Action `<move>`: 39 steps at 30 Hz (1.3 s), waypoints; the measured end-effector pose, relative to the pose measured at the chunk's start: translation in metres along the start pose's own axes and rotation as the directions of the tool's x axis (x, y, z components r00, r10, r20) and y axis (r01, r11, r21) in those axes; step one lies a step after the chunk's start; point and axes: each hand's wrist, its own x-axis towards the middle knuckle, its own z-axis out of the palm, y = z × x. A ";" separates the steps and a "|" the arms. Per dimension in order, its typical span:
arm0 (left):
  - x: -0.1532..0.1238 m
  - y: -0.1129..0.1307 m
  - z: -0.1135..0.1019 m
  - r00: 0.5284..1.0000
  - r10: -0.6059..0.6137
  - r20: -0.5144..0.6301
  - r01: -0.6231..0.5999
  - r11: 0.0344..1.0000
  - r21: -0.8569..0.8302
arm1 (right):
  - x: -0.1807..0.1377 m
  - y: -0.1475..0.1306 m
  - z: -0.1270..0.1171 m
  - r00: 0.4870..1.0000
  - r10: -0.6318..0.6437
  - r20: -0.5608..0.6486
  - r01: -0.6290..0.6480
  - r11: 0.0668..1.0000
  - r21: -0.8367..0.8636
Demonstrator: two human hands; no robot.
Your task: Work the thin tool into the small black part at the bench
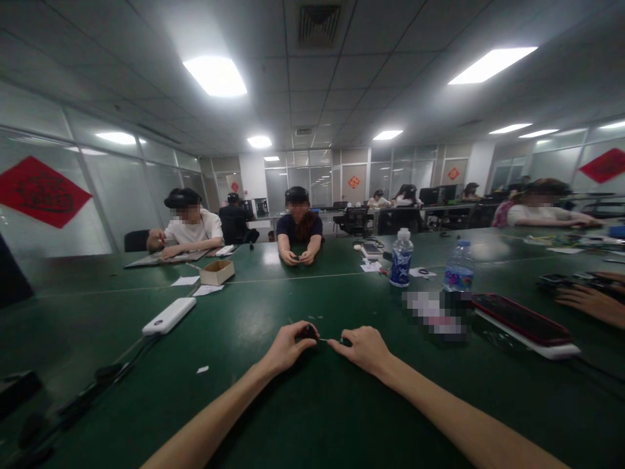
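Above the green table [273, 391], in the middle of the head view, my left hand [288, 345] pinches a small black object [311, 331] between thumb and fingers. Its kind is too small and dark to make out. Facing it, my right hand [366, 348] is closed around what looks like a small screwdriver with a dark greenish handle [346, 341]. A thin light shaft [323, 339] points from the right hand toward the black object. Whether the tip touches it I cannot tell. Most of the handle is hidden by my fingers.
A white power bank [169, 316] with cables lies left, near a small open box [217, 272]. To the right stand two bottles [401, 260] and a phone [525, 318] on a white block. A co-worker's hand [593, 303] is at far right; another person [299, 228] sits opposite.
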 end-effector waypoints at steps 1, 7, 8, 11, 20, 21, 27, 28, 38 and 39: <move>0.000 0.001 0.000 1.000 0.000 0.001 0.000 1.000 -0.002 | 0.000 0.001 0.000 1.000 -0.022 0.004 0.022 1.000 0.012; -0.002 0.003 -0.002 1.000 0.017 -0.001 -0.017 1.000 -0.017 | -0.001 0.003 0.002 0.995 -0.103 -0.008 0.103 0.994 0.046; -0.002 0.003 -0.003 1.000 0.021 -0.004 -0.021 1.000 -0.018 | -0.002 0.002 0.001 0.996 -0.083 -0.011 0.083 0.996 0.040; -0.001 0.000 -0.002 1.000 0.018 -0.021 -0.018 1.000 -0.008 | -0.002 -0.001 -0.001 0.999 -0.030 -0.016 0.030 0.999 0.011; 0.001 0.000 -0.003 0.999 0.012 -0.053 -0.019 0.992 -0.122 | 0.003 0.000 0.004 0.998 0.033 -0.054 -0.027 0.995 0.099; 0.002 0.000 -0.004 0.998 0.001 -0.061 -0.009 0.992 -0.127 | 0.003 0.000 0.004 0.997 0.044 -0.057 -0.037 0.993 0.116; 0.004 -0.007 -0.003 0.997 -0.045 -0.064 0.030 0.976 -0.215 | 0.003 -0.002 0.003 0.993 0.082 -0.090 -0.074 0.993 0.089; 0.005 -0.007 -0.003 0.997 -0.047 -0.063 0.031 0.971 -0.236 | 0.003 -0.002 0.004 0.991 0.092 -0.097 -0.084 0.993 0.077; 0.002 -0.002 -0.004 0.993 -0.104 0.047 0.114 0.915 -0.387 | 0.004 0.002 0.006 0.987 0.123 -0.106 -0.110 0.986 0.125; 0.002 -0.004 -0.004 0.993 -0.108 0.053 0.121 0.901 -0.416 | 0.004 0.002 0.006 0.987 0.129 -0.100 -0.116 0.985 0.124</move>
